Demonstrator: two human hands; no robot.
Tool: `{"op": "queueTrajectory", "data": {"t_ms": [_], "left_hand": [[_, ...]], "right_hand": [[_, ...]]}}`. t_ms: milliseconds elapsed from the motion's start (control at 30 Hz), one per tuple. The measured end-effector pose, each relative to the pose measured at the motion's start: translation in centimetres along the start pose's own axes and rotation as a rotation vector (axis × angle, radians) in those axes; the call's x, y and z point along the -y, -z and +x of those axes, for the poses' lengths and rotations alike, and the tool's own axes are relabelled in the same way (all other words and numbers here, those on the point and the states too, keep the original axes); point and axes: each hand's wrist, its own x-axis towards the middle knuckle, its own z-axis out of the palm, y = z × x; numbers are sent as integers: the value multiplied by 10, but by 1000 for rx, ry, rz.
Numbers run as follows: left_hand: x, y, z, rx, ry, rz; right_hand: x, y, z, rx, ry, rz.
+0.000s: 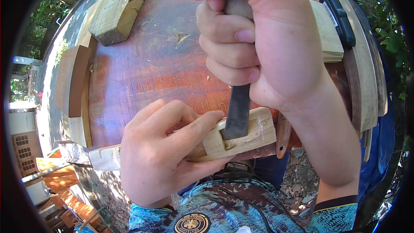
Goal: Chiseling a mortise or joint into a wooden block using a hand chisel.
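Observation:
My right hand (276, 39) is wrapped in a fist around the handle of a chisel (238, 112), its wide dark blade pointing down. The blade's tip sits in a rectangular mortise cut into a pale piece of wood (261, 134). That piece lies along the table's near edge, close to my body. My left hand (159, 146) grips the wood's left part, with the index finger stretched along its top beside the mortise and the thumb on the near side. Its other fingers are partly hidden.
A reddish-brown worktable (142, 82) spreads ahead. A thick wood block (120, 8) lies at the far left, a brown block (72, 80) nearer. At right are stacked boards (364, 69) and a black case-like object (338, 19). A narrow brown wooden piece (283, 136) rests at the near edge.

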Motion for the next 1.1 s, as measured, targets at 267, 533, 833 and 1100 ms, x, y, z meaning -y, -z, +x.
{"op": "queueTrajectory", "data": {"t_ms": [267, 533, 833, 1100], "left_hand": [[-1, -4, -2, -24, 2, -17], [-9, -4, -5, -58, -18, 83], [-15, -15, 0, -360, -30, 376], [-24, -20, -3, -308, 58, 288]], "right_hand": [[-1, 11, 5, 179, 55, -35], [-5, 5, -1, 206, 71, -75], [6, 6, -9, 563, 532, -315], [10, 4, -11, 443, 352, -217]]}}
